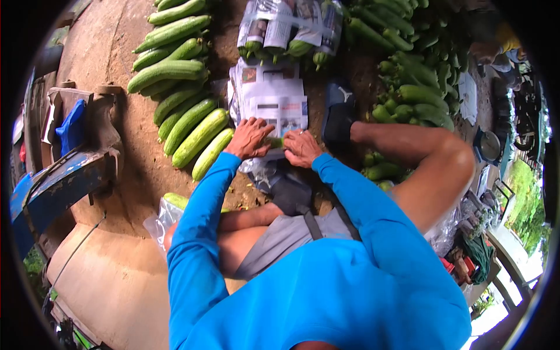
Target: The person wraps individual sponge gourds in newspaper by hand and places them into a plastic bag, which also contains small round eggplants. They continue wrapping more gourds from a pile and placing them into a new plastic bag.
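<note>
A long green gourd, of which only a short stretch (275,142) shows, lies crosswise at the near edge of a stack of newspaper sheets (271,93). My left hand (251,139) has its fingers curled over the gourd's left part and the paper under it. Over the right part bends my right hand (301,147), the fingers closed the same way; both hands hide most of the gourd. Beyond the stack, several gourds wrapped in newspaper (290,26) lie side by side, their green ends sticking out. Clear plastic (256,166) lies just below my hands.
A row of bare gourds (186,125) lies on the brown ground at left. A larger heap of green gourds (417,76) is at right. My shod foot (338,114) stands beside the newspaper. A worn blue metal frame (64,175) stands at far left.
</note>
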The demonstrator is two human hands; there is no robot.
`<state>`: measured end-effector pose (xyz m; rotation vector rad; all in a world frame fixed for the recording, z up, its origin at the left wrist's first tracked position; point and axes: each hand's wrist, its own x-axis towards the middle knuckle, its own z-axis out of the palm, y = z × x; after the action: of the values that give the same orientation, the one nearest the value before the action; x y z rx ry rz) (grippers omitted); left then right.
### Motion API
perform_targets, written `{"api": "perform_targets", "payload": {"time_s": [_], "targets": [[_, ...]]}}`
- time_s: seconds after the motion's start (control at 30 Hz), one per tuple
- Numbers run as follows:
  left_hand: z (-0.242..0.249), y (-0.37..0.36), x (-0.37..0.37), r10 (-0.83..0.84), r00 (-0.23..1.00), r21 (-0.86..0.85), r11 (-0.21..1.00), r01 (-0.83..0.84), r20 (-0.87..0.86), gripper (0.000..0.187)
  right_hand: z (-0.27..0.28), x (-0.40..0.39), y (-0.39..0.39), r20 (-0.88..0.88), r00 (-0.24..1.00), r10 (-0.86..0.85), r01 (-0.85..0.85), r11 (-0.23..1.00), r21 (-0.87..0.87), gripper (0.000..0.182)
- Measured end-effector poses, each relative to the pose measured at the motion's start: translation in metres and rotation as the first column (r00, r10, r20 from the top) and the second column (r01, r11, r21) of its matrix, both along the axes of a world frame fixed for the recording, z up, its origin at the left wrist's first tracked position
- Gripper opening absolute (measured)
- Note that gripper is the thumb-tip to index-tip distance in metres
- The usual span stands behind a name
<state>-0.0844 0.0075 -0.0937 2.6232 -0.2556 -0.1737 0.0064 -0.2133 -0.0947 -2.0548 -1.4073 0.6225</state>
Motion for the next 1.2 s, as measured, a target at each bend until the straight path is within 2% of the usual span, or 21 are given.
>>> {"api": "perform_targets", "payload": {"time_s": [0.07, 0.13, 0.17, 0.2, 0.33, 0.4, 0.47, 0.53, 0.6, 0.67, 0.7, 0.73, 0.77, 0.83, 0.97, 1.0, 1.03, 1.1, 1.13, 1.17, 1.2], "targets": [[0.021, -0.01, 0.002, 0.113, 0.993, 0.007, 0.994, -0.113, -0.017, 0.046, -0.002, 0.01, 0.004, -0.008, 1.0, 0.028, -0.028, 0.999, -0.046, 0.018], [0.041, -0.013, -0.003, 0.041, 0.996, -0.011, 0.999, -0.042, -0.077, 0.05, -0.014, 0.017, 0.006, -0.01, 1.0, 0.026, -0.025, 0.991, 0.129, 0.02], [0.032, -0.014, -0.013, 0.02, 1.0, 0.037, 0.999, -0.02, -0.017, 0.055, -0.016, 0.02, 0.012, -0.02, 0.996, 0.089, -0.089, 0.996, 0.021, 0.021], [0.044, -0.007, -0.021, -0.012, 0.999, -0.06, 0.998, 0.009, -0.05, 0.054, -0.017, 0.019, 0.014, -0.034, 0.986, 0.163, -0.165, 0.982, -0.086, 0.022], [0.124, 0.029, -0.045, 0.241, 0.842, 0.001, 0.961, -0.275, -0.483, 0.044, -0.013, -0.005, 0.02, 0.019, 0.978, 0.209, -0.205, 0.972, -0.116, 0.022], [0.161, 0.064, -0.087, 0.498, 0.846, -0.217, 0.819, -0.531, -0.192, 0.041, -0.011, -0.016, 0.021, 0.024, 0.976, 0.218, -0.211, 0.964, -0.162, 0.019], [0.199, 0.096, -0.131, 0.77, 0.626, -0.357, 0.554, -0.752, -0.124, 0.038, -0.013, -0.023, 0.022, 0.045, 0.968, 0.246, -0.236, 0.96, -0.152, 0.02], [0.206, 0.121, -0.198, 0.968, 0.243, -0.16, 0.249, -0.955, 0.059, 0.035, -0.013, -0.022, 0.024, 0.071, 0.963, 0.26, -0.247, 0.958, -0.146, 0.02], [0.178, 0.128, -0.287, 0.991, 0.079, 0.234, 0.052, -0.971, 0.108, 0.05, -0.013, -0.02, 0.027, 0.068, 0.961, 0.268, -0.253, 0.951, -0.178, 0.023], [0.156, 0.095, -0.344, 0.928, -0.242, 0.619, -0.016, -0.785, -0.283, 0.083, -0.016, -0.017, 0.029, 0.04, 0.96, 0.278, -0.265, 0.944, -0.198, 0.023], [0.123, 0.069, -0.377, 0.894, -0.286, 0.674, 0.024, -0.738, -0.345, 0.096, -0.017, -0.016, 0.029, 0.008, 0.963, 0.269, -0.261, 0.939, -0.224, 0.024], [0.102, 0.046, -0.402, 0.867, -0.28, 0.729, 0.129, -0.672, -0.411, 0.079, -0.018, -0.015, 0.03, 0.026, 0.968, 0.25, -0.239, 0.946, -0.221, 0.024], [0.001, 0.03, -0.487, 0.891, -0.205, 0.702, 0.16, -0.694, -0.406, 0.063, -0.019, -0.015, 0.031, -0.018, 0.968, 0.249, -0.245, 0.931, -0.27, 0.025], [0.051, -0.02, -0.452, 0.939, -0.215, 0.679, 0.024, -0.733, -0.267, 0.043, -0.013, -0.008, 0.031, -0.098, 0.972, 0.214, -0.235, 0.908, -0.348, 0.026], [0.019, -0.019, -0.462, 0.953, -0.214, 0.587, -0.049, -0.808, -0.214, 0.036, -0.026, -0.007, 0.034, -0.082, 0.99, 0.111, -0.127, 0.968, -0.218, 0.028], [0.02, -0.003, -0.461, 0.957, -0.21, 0.539, -0.071, -0.839, -0.199, 0.035, 0.009, -0.009, 0.049, -0.133, 0.988, 0.072, -0.109, 0.95, -0.291, 0.03], [0.026, 0.02, -0.457, 0.964, -0.193, 0.452, -0.091, -0.888, -0.184, 0.034, 0.003, -0.015, 0.058, -0.215, 0.976, -0.044, -0.001, 0.979, -0.204, 0.029], [0.055, 0.08, -0.444, 0.981, -0.133, 0.119, -0.116, -0.986, -0.143, 0.033, 0.03, -0.027, 0.094, -0.448, 0.892, -0.056, 0.042, 0.998, -0.04, 0.028], [0.072, 0.104, -0.432, 1.0, -0.011, -0.145, -0.007, -0.989, 0.026, 0.032, 0.048, -0.045, 0.107, -0.573, 0.814, -0.096, 0.197, 0.973, 0.117, 0.028], [0.13, 0.107, -0.38, 0.996, -0.045, -0.1, -0.037, -0.994, 0.081, 0.032, 0.065, -0.049, 0.123, -0.719, 0.692, -0.057, 0.11, 0.994, 0.026, 0.031], [0.141, 0.13, -0.361, 0.995, -0.04, -0.299, -0.01, -0.954, 0.093, 0.033, 0.089, -0.051, 0.138, -0.859, 0.51, -0.044, -0.032, 0.997, -0.071, 0.037]]}}
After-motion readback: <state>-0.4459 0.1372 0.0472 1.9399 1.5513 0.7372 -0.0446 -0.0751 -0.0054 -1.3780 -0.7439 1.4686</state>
